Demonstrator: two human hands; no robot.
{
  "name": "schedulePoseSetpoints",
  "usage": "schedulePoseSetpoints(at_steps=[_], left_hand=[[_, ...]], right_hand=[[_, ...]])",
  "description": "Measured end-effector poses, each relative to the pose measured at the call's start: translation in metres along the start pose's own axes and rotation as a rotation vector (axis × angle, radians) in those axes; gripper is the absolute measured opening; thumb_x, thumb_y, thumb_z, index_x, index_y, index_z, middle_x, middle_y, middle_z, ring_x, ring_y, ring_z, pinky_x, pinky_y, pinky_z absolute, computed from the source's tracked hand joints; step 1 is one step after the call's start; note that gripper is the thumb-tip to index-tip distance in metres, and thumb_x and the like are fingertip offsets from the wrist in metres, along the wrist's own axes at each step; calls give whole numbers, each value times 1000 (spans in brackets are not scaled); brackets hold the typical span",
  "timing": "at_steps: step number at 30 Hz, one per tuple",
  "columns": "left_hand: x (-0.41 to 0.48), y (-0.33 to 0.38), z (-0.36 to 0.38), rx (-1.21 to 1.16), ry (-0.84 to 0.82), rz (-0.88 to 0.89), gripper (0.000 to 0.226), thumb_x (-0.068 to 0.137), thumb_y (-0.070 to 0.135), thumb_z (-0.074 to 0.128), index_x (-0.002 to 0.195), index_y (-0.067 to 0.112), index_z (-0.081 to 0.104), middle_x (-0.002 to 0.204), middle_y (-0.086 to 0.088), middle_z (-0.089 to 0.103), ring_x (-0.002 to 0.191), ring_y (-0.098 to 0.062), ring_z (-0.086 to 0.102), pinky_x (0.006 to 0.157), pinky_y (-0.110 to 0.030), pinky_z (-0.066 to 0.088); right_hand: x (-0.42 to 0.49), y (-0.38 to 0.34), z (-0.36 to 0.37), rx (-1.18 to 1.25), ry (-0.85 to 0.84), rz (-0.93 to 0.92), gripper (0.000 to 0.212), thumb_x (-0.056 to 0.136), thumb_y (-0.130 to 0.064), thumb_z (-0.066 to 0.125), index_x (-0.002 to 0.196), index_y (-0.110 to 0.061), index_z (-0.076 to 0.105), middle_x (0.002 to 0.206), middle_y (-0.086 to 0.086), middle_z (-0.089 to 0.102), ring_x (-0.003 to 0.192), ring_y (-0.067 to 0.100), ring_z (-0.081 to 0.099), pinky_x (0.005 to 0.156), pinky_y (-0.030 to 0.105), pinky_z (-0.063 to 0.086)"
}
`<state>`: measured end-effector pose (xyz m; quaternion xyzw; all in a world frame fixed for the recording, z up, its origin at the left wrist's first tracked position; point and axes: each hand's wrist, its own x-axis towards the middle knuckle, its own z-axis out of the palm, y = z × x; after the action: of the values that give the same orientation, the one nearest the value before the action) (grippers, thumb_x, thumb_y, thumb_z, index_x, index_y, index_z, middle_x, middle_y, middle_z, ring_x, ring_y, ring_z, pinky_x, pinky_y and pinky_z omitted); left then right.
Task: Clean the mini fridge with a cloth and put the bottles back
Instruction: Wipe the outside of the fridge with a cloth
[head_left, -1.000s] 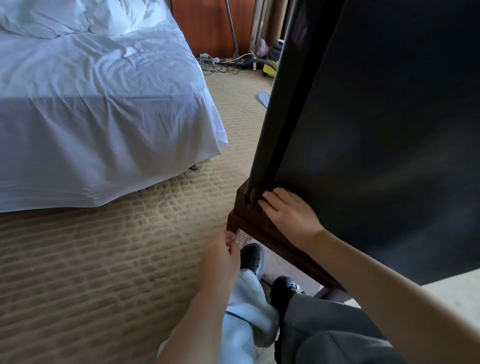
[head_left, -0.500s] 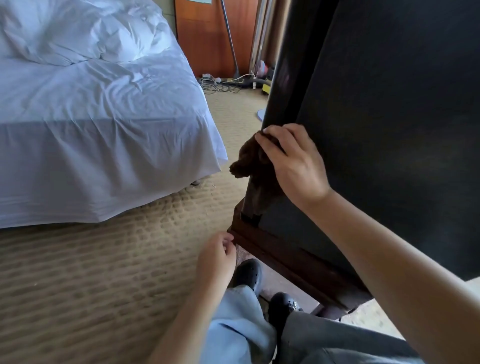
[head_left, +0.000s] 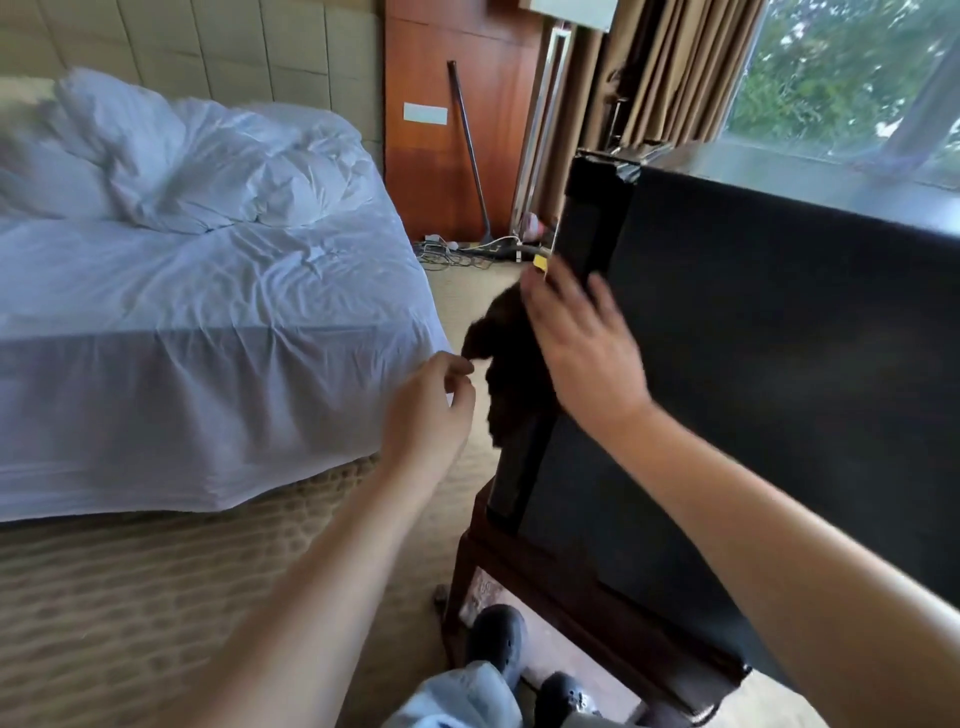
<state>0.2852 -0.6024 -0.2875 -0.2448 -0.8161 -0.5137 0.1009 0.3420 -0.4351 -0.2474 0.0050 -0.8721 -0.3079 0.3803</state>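
We judge this the wiping step: our right hand (head_left: 582, 358), fingers spread flat, presses the dark cloth (head_left: 501, 358) against the mini fridge (head_left: 779, 374) door's edge; our left hand (head_left: 428, 410), fingers loosely curled, pinches the cloth's hanging corner; next, wiping onward; no bottles visible.

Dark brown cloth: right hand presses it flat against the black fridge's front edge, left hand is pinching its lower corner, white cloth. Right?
The colour is wrong. The head view shows a dark brown fuzzy cloth, not white. The rest holds: right hand presses it on the black mini fridge edge; left hand pinches its corner.
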Motion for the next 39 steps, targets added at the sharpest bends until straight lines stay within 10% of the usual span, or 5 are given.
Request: schedulePoseSetpoints(at_steps=[5, 11, 18, 27, 39], left_hand=[[-19, -16, -2, 15, -46, -44, 17, 94, 13, 52, 103, 15, 67, 94, 1, 69, 87, -15, 64, 75, -25, 47], [-55, -49, 3, 103, -112, -100, 14, 91, 13, 55, 97, 17, 66, 92, 1, 70, 84, -20, 65, 75, -35, 50], [-104, -102, 35, -12, -383, -175, 23, 92, 17, 56, 113, 26, 59, 83, 15, 61, 72, 1, 59, 61, -6, 42], [-123, -157, 87, -76, -619, -155, 36, 80, 36, 54, 114, 29, 62, 97, 4, 70, 90, -15, 65, 75, -33, 50], [-86, -193, 133, 193, -243, -190, 11, 88, 21, 62, 93, 13, 67, 85, -3, 64, 79, -21, 58, 61, -26, 33]], right_hand=[[-59, -28, 14, -101, -477, -275, 60, 92, -14, 20, 151, -5, 19, 160, 6, 13, 148, 25, 3, 116, 41, -12], [-74, -32, 3, 330, -270, -165, 46, 78, -3, 56, 123, -4, 64, 130, 11, 60, 126, 32, 52, 108, 42, 29], [-138, -99, 11, 773, -407, 284, 51, 78, 6, 63, 126, -9, 56, 132, 6, 52, 118, 26, 55, 86, 34, 54], [-168, -139, 42, 906, -500, 212, 31, 67, 4, 71, 92, -15, 72, 107, -4, 67, 96, 21, 54, 72, 35, 54], [-176, -151, 64, 716, -1015, 341, 42, 96, -29, 54, 137, -32, 45, 138, -14, 40, 125, 8, 39, 93, 19, 37]])
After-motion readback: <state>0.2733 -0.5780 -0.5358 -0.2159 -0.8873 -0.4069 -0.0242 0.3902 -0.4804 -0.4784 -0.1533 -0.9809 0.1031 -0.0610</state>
